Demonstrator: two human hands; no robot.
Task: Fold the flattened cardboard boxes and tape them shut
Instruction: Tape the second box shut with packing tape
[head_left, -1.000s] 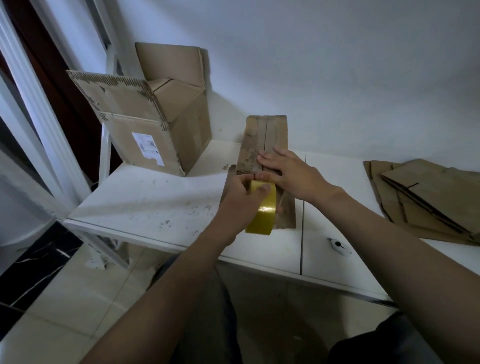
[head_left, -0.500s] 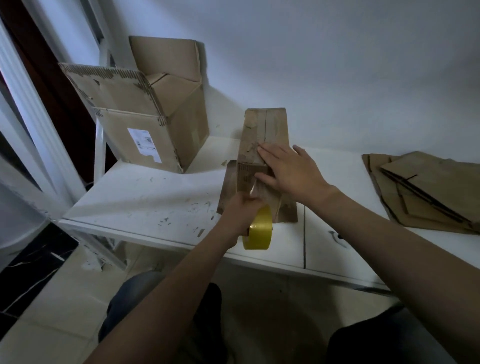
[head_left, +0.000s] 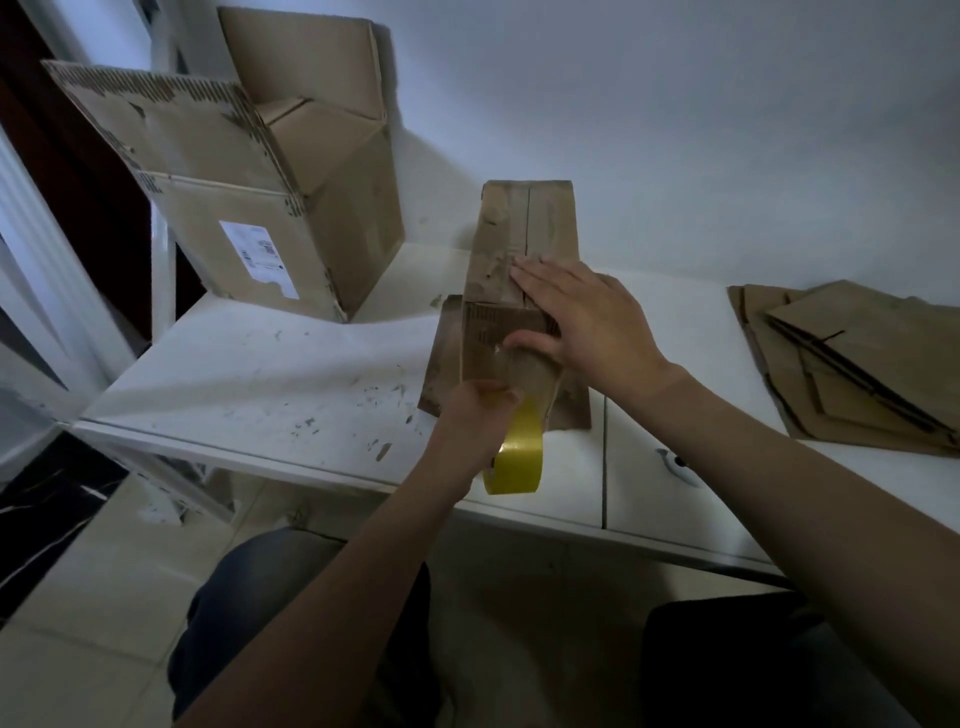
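Small box (head_left: 524, 244): we see it standing on the white surface (head_left: 260, 374), its long side running away from us to the wall, with a seam down the middle of its top. Loose flaps lie out on the surface on both sides of its near end.

Right hand (head_left: 587, 322): we see it lying flat on top of the small box, over the seam. The fingers are straight and point to the left, and the thumb reaches down onto the box's near face. This grip is spread wide and closes round nothing; it only presses.

Left hand (head_left: 475, 415): it is just in front of the small box's near end, below the right hand. Its grip is curled tight round the tape roll, with fingers through the middle of it.

Tape roll (head_left: 517, 457): yellow, held on edge just in front of the small box, over the surface's front edge.

Strip of tape (head_left: 530, 371): we make out a glossy band running from the roll up to the small box's near face, where it meets the right thumb.

Big box (head_left: 270, 208): to the left of the small box and further back, open, flaps up, with a white label on its side.

Flat cardboard (head_left: 857, 364): a pile well to the right of the small box, lying on the surface.

Small white object (head_left: 675, 465): in front and to the right of the small box; we cannot tell what it is.
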